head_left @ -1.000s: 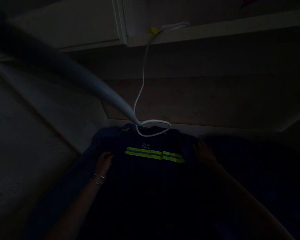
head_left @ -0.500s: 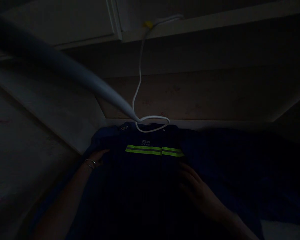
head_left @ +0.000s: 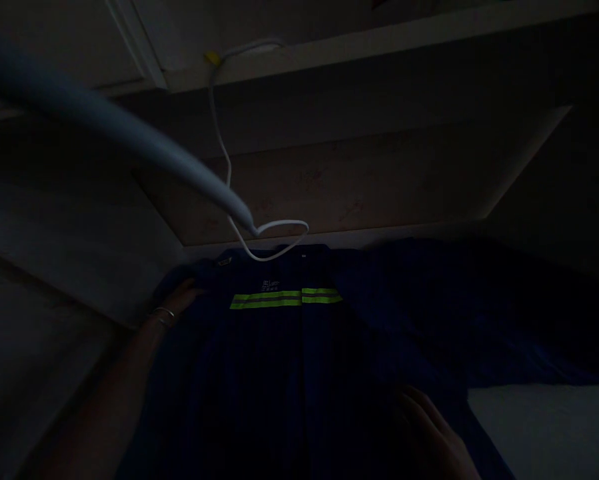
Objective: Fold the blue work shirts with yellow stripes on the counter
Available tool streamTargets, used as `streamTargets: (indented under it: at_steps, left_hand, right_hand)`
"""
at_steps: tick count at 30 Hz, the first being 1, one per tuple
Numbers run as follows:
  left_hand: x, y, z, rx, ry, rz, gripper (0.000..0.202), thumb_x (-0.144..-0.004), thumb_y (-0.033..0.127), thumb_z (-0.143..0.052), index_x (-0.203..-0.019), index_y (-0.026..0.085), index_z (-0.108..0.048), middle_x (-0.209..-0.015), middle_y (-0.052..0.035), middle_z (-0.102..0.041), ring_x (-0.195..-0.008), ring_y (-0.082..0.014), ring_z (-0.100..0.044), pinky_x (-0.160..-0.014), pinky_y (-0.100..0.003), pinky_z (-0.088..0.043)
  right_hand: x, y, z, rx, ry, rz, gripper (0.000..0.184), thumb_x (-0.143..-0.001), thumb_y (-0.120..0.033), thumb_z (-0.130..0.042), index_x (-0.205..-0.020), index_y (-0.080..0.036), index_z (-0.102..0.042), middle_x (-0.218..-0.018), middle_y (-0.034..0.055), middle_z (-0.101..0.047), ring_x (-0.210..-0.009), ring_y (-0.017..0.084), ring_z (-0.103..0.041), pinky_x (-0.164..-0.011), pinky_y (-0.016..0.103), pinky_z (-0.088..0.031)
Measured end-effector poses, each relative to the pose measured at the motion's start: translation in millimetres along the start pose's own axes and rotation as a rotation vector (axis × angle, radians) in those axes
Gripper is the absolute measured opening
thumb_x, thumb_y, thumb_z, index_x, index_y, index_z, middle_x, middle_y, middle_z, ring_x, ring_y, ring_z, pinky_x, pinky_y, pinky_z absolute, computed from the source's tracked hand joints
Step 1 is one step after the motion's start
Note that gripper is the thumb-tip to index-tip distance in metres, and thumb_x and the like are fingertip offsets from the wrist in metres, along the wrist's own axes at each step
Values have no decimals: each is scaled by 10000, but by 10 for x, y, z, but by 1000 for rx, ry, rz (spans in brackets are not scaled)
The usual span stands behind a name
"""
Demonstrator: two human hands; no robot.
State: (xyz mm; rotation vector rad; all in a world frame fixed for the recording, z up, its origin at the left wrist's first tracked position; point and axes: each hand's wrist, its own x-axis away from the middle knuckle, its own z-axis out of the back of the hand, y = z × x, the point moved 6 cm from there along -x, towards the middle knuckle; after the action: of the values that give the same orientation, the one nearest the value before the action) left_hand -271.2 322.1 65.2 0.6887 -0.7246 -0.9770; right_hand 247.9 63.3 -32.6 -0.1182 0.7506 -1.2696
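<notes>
Pale surface (head_left: 549, 430) past jacket (head_left: 316, 363) edge, near right fingers (head_left: 426, 407).

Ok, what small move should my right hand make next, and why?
Perhaps move your right hand up to the blue cloth spread out on the right and draw it inward: it reaches far past the green stripe, while your left hand is at the cloth's upper left.

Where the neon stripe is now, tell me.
In the head view, the neon stripe crosses the upper front of the blue garment, right of the left hand and below the white cord.
</notes>
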Motion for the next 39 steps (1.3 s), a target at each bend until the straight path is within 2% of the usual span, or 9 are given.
streamTargets:
  at_steps: [7,11,14,19,23,27,29,33,39]
  left_hand:
    - [80,539,-1034,-310,-252,-259,545,-701,224,-658,-1245,199,-629,-1305,-67,-662,-1183,-242,-609,-957,-283,-476]
    - [231,439,-1644,-447,-345,-284,535,-741,271,-641,-1265,169,-610,-1176,-119,-716,-956,-230,-697,-774,-260,-513]
    - [338,287,-1862,-507,-403,-274,509,-809,384,-604,-1272,171,-596,-964,-96,-759,-657,-181,-687,-579,-247,-484]
    - [344,218,-1779,-530,-428,-284,598,-840,510,-571,-1341,184,-542,-783,-23,-744,-546,-158,-651,-522,-254,-496]
    - [145,361,-1532,-559,-152,-401,568,-919,557,-380,-1277,175,-600,-1197,-113,-688,-1100,-229,-649,-954,-344,-508]
    - [-21,326,-1467,-636,118,-478,659,-947,481,-274,-1452,79,-410,-1599,-186,-272,-1489,-291,-217,-1220,-453,-165]
    - [-82,211,-1551,-686,113,-491,683,-931,496,-308,-1477,93,-384,-1629,-168,-202,-1508,-310,-143,-1223,-518,-89]
    - [-220,9,-1680,-751,28,-454,702,-897,585,-326,-1456,178,-449,-1590,-143,-313,-1492,-363,-180,-1174,-656,-75]
    - [-151,161,-1530,-726,-1,-439,670,-904,594,-276,-1407,218,-510,-1556,-140,-387,-1458,-378,-276,-1137,-690,-179]
  right_hand:
    - [22,-26,-102,92,-53,71,316,-994,-367,-447,-1247,-274,-612,-1198,77,-686,-976,203,-713,-785,290,-616]
    - [18,-1,-111,71,-56,48,309,-987,-367,-466,-1248,-293,-615,-1209,64,-678,-992,196,-706,-809,274,-608]
    - [31,30,-132,65,-58,16,320,-988,-361,-472,-1277,-298,-596,-1225,61,-666,-994,187,-703,-825,269,-605]
    - [31,66,-150,11,-57,-13,296,-991,-366,-469,-1237,-300,-620,-1207,61,-667,-984,186,-702,-812,269,-608]
    - [13,71,-154,-15,-64,-31,288,-988,-366,-477,-1222,-297,-628,-1181,66,-673,-970,190,-702,-805,279,-611]
    - [-6,54,-136,-46,-68,-64,275,-990,-346,-478,-1216,-297,-627,-1183,61,-668,-977,182,-697,-819,275,-605]
    - [-10,46,-122,-60,-73,-87,276,-991,-333,-477,-1224,-303,-621,-1186,54,-666,-988,177,-691,-833,273,-598]
    - [-46,10,-110,-83,-110,-138,275,-991,-322,-474,-1218,-308,-628,-1192,54,-663,-985,182,-684,-834,288,-592]
    - [-154,-70,17,-251,-119,-250,284,-992,-359,-444,-1103,-252,-683,-1116,81,-688,-961,198,-682,-831,310,-577]
